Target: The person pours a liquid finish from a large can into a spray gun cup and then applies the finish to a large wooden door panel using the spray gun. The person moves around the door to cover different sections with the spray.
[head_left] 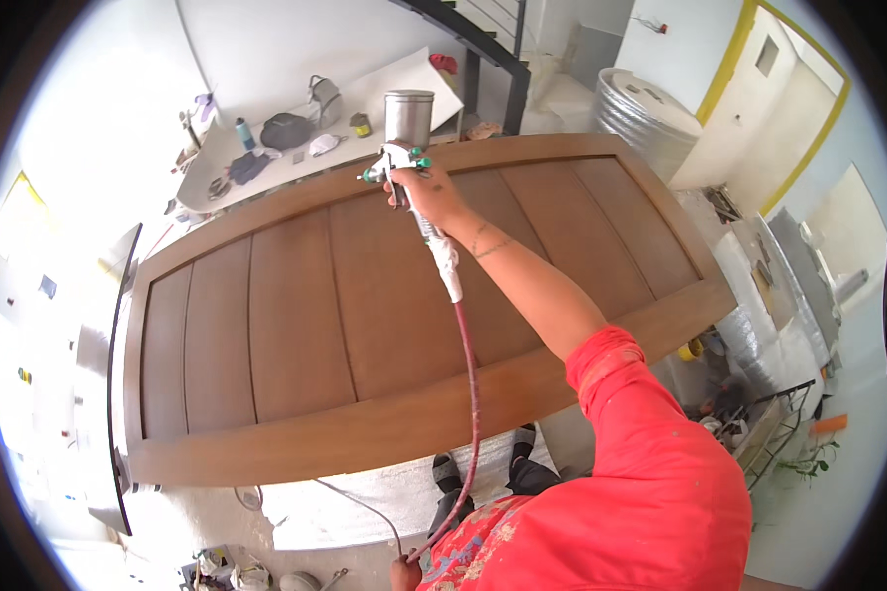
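Note:
My right hand point(432, 200) is wrapped round the grip of a spray gun point(401, 158) with green knobs and a metal cup on top. The gun is held over the far side of a brown panelled wooden door point(296, 305) that lies flat. White wrapping covers the joint under the grip, where a dark red air hose point(472, 394) hangs down across the door's near edge toward my body. Low in the view, my left hand point(405, 571) is closed round that hose near my waist. Most of its fingers are hidden.
Behind the door stands a white table point(365, 148) with a bottle, a small tin, a bag and cloths. A foil-wrapped round object point(646, 108) is at the far right. A metal rack point(774, 424) stands at the right, and white sheeting point(355, 512) covers floor by my feet.

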### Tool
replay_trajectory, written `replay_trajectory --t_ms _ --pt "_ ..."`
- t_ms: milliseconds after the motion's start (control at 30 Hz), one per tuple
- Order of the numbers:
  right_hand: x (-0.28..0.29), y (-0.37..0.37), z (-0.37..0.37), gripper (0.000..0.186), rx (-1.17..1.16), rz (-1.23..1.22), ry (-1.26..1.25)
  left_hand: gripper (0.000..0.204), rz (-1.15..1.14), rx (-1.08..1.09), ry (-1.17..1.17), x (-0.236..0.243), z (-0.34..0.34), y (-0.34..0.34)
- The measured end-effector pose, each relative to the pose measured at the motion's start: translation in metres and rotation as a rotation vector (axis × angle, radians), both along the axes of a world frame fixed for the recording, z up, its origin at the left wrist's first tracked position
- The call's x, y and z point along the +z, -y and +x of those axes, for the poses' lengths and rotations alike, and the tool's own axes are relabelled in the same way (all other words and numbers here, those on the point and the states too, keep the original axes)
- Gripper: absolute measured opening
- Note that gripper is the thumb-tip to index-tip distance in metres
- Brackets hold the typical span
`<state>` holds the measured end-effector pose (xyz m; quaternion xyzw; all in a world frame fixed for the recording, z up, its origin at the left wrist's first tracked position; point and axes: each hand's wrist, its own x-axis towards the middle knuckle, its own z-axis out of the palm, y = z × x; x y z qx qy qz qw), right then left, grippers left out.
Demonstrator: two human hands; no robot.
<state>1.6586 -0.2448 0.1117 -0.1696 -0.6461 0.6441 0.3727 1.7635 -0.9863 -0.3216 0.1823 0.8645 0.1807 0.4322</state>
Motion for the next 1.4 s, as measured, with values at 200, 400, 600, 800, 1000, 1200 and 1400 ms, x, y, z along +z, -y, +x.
replay_trajectory --t_ms 200,400,600,800,1000,1200,1400 --pt "0.029 0.08 0.055 0.048 -0.08 0.092 -0.035 0.055 0.008 -0.408 -0.096 0.061 -0.027 -0.032" --pt "0.054 0.176 0.172 0.054 -0.255 0.269 0.074 0.047 0.637 -0.229 -0.128 0.351 -0.042 -0.235" --pt "0.051 0.231 0.314 0.069 -0.453 0.336 0.168 0.114 1.088 -0.696 -0.032 0.47 0.056 -0.391" --pt "0.045 0.242 0.457 0.101 -0.584 0.685 0.415 0.113 1.165 -0.902 0.359 0.467 0.194 -0.455" --pt "0.038 0.272 0.572 0.128 -0.849 0.619 0.564 0.103 1.337 -0.994 0.447 0.427 0.328 -0.479" --pt "0.029 0.302 0.624 0.12 -1.129 0.573 0.596 0.08 1.268 -0.983 0.584 0.445 0.39 -0.483" --pt "-0.082 0.302 0.621 0.084 -1.423 0.184 0.046 0.066 1.465 -0.96 0.532 0.485 0.419 -0.512"
